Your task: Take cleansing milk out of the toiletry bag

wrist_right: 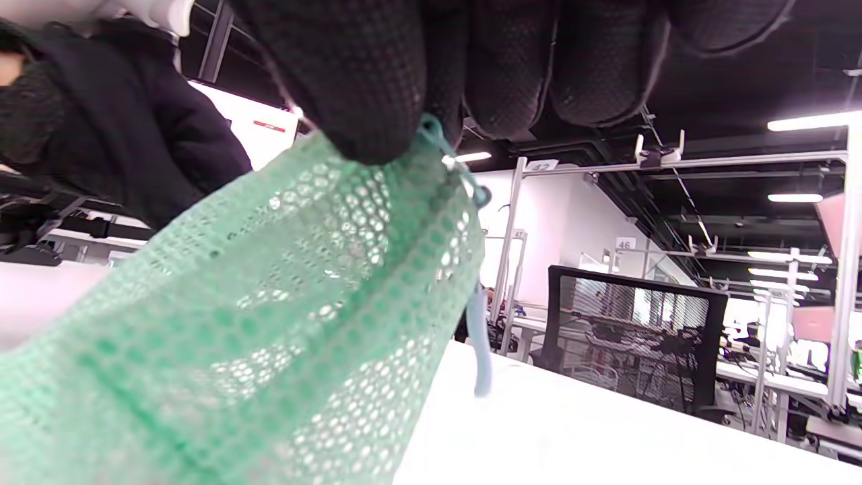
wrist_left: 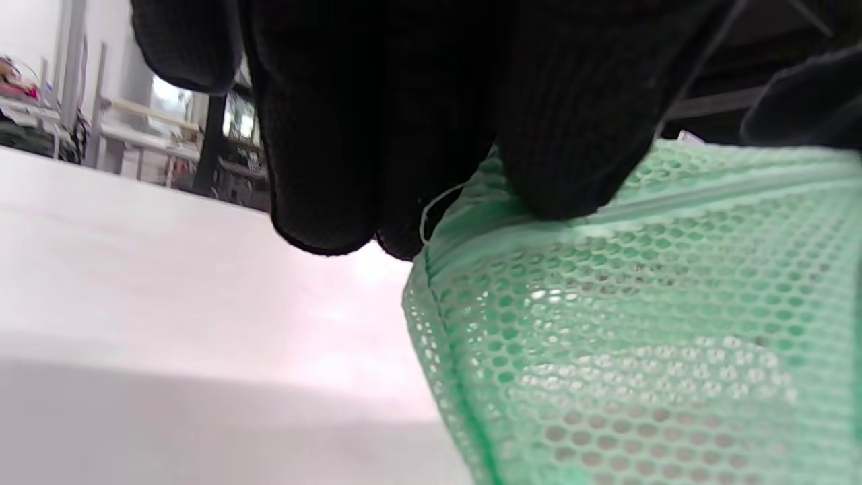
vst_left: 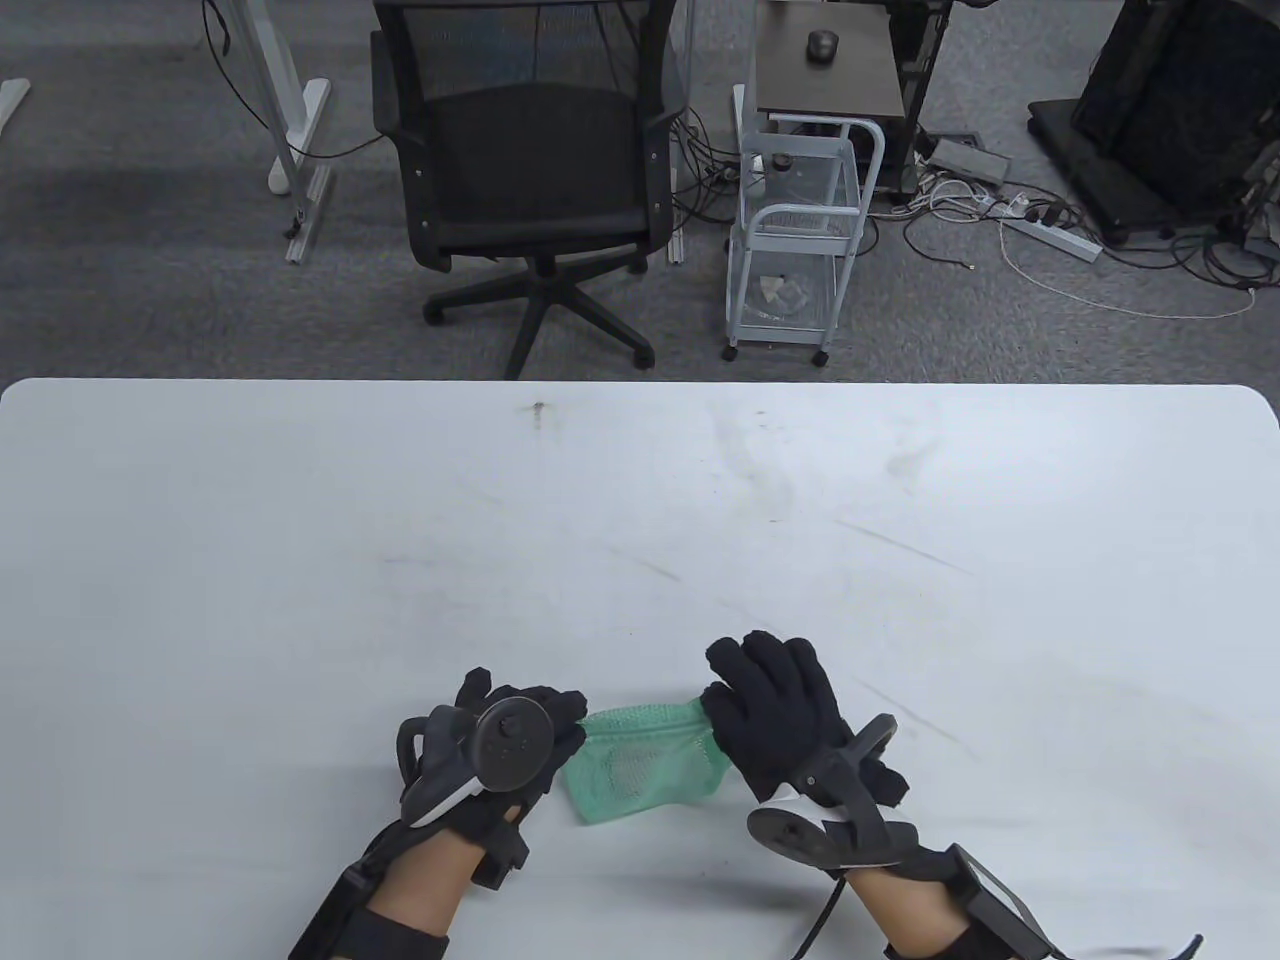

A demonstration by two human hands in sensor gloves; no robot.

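while both pinch it, toiletry bag between hands, contents unclear

grey carpet floor; black mesh office chair beside white wire trolley; cables and power strip right; white table scuffed.

1. The toiletry bag is green net with little holes all over.
2. Its zip pull is light blue.
3. Both gloves are black.
4. The table is white.
5. The chair is black.
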